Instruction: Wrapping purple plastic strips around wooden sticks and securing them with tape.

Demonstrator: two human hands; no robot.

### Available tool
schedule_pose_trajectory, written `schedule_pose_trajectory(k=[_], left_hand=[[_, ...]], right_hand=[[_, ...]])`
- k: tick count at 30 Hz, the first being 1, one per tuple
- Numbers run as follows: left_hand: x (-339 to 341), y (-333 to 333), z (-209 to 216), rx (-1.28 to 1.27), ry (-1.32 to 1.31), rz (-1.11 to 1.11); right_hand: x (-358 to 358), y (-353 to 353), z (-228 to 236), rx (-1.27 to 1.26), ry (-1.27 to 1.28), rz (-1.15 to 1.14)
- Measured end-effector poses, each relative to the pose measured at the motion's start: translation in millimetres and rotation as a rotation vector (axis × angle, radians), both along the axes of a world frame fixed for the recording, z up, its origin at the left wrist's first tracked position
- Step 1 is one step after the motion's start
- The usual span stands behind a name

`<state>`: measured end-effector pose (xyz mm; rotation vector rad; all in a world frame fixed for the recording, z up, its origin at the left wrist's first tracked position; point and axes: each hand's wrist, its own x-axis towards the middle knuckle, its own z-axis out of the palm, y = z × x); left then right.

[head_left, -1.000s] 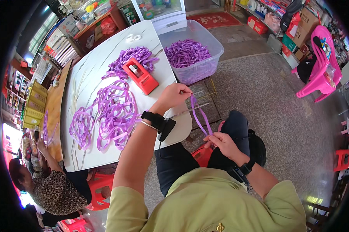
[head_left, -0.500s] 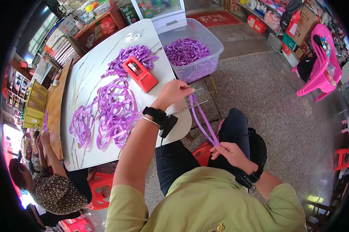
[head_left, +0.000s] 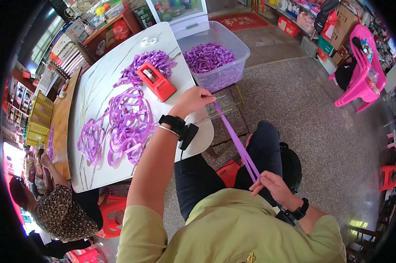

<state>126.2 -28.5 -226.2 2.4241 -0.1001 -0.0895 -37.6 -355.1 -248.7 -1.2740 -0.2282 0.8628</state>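
A purple ribbon [head_left: 235, 139] is stretched in a doubled, narrow strip between my two hands, over my lap. My left hand [head_left: 197, 100] pinches its far end beside the table's right corner. At the near end, my right hand [head_left: 271, 185] grips the strands close to my belly. Left of my left forearm, loose loops of purple ribbon [head_left: 128, 125] lie on the white marbled table [head_left: 173, 41]. Behind them are a red tape dispenser [head_left: 156, 82] and a heap of purple ribbon pieces [head_left: 147, 65].
A clear plastic bin [head_left: 239, 65] of purple ribbon pieces stands on a metal frame beyond the table's right edge. Tape rolls [head_left: 148, 41] lie at the table's far end. Another person [head_left: 66, 210] sits at the left. A pink chair [head_left: 362, 72] stands at the far right.
My right hand has moved slightly toward me and right, and the ribbon loop is now taut, its strands closer together. My left hand keeps its pinch. The other person's arm has shifted.
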Motion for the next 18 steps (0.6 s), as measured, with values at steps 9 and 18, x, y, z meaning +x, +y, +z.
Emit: schedule_pose_trajectory(k=[9,18], left_hand=[[-1.6,-1.0,-2.7,-0.011,0.006,0.016],[-2.9,-2.7,-2.0,0.039,-0.010,0.025]], right_hand=[[-5.9,5.6,2.0,-0.063,-0.215,0.077],[-16.0,-1.3,13.6,-0.208,-0.715,-0.017]])
